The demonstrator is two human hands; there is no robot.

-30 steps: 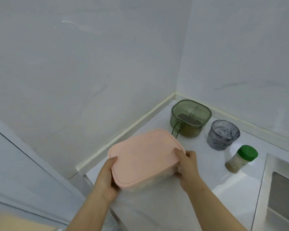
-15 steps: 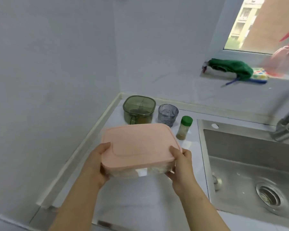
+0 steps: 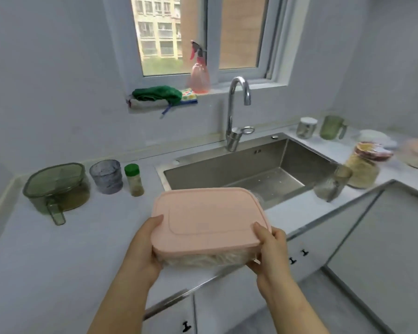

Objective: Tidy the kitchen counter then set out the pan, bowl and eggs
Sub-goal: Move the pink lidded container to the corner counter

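The pink-lidded box [image 3: 210,220] is up in the air, held level over the front edge of the desk [image 3: 46,249], just in front of the sink [image 3: 251,169]. A second ago it was over at the left corner, close by the green lidded pot [image 3: 56,186]; since then it has swung rightward and the person's gaze has turned with it, so the window and tap have come into sight. I take it the box is being cleared off the left stretch, which would leave room there for the pan, bowl and eggs, none of which I can pick out for certain.

The left hand [image 3: 145,247] grips the box's near left end and the right hand [image 3: 270,249] its near right corner. The fingers [image 3: 260,231] are curled: each thumb lies on the lid's rim and the rest wrap underneath, clamped on the box.

The grey cup [image 3: 106,173] and green-capped spice jar [image 3: 133,180] stand beside the pot. Right of the sink stand a glass mug [image 3: 331,186] and a jar of grains [image 3: 362,169].
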